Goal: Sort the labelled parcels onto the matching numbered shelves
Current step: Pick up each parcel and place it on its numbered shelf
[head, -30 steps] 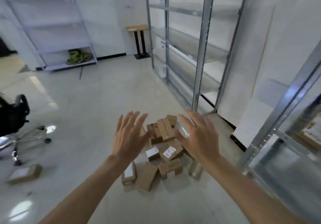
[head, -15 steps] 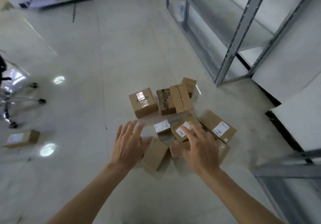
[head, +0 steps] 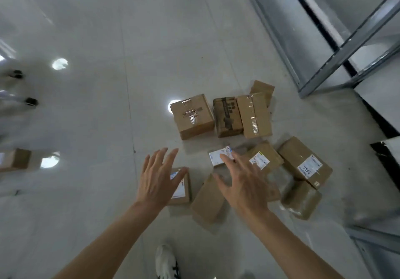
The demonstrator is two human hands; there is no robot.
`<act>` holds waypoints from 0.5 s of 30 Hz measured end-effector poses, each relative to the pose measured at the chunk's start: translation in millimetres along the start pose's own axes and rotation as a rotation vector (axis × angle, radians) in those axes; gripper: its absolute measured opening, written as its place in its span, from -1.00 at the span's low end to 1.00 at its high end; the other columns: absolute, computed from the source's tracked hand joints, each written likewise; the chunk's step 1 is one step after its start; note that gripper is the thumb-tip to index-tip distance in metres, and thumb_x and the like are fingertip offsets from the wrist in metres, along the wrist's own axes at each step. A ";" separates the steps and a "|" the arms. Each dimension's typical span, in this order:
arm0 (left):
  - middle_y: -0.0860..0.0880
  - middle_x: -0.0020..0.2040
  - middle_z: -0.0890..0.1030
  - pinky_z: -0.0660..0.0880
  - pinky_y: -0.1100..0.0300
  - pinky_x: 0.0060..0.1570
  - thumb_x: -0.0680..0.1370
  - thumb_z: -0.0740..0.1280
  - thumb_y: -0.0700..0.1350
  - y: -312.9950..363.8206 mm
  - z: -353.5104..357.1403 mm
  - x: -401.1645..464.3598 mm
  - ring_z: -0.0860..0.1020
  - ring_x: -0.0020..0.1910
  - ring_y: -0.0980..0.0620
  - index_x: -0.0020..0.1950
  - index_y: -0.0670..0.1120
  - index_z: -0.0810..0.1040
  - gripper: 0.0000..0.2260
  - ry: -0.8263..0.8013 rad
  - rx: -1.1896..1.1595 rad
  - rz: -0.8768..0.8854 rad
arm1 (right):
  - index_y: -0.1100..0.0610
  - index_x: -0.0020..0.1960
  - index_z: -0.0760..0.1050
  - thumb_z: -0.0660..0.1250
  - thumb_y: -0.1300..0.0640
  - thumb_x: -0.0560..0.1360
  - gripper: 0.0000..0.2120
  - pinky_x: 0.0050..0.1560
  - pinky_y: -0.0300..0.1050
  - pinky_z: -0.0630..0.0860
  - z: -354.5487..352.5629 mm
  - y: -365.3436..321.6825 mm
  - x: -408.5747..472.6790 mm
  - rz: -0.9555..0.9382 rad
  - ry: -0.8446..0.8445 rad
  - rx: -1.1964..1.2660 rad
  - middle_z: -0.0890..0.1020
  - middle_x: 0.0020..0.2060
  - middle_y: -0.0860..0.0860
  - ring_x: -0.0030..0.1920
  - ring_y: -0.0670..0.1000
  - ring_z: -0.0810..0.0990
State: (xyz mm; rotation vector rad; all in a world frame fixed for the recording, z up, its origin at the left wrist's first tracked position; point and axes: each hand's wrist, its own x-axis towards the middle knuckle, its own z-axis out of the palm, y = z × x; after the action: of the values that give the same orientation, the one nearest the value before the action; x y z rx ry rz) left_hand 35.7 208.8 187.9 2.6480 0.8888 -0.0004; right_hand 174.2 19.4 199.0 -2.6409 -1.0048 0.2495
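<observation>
Parcels [head: 238, 149] litter floor [head: 108, 105] beside shelving [head: 324, 51].

The floor [head: 86, 30] to the left of the parcels is open, so my left hand [head: 158, 179] has room there. Under my right hand [head: 242, 183] the parcels [head: 255, 159] lie close together, some touching. The metal shelf frame [head: 337, 62] closes the far right side. My white shoe [head: 165, 261] stands just behind the pile.

Storeroom: metal shelving [head: 337, 47], floor parcels [head: 255, 116]
</observation>
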 end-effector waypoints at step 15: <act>-0.25 0.55 0.30 0.44 -0.24 0.32 0.56 0.17 0.35 -203.4 297.0 1.1 0.49 0.32 -0.32 0.59 0.13 0.27 -0.37 -0.260 0.003 -0.225 | -0.19 0.66 0.06 0.40 -0.31 0.51 -0.15 0.45 0.06 0.28 373.2 23.7 46.5 -0.081 -0.477 0.085 0.48 0.43 -0.04 0.43 0.05 0.43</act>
State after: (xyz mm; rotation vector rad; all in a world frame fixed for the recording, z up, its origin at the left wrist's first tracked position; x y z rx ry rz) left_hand -50.2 264.5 -157.2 2.4608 1.0869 -0.3909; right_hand 123.9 115.4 -161.8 -2.5075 -1.2034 0.9133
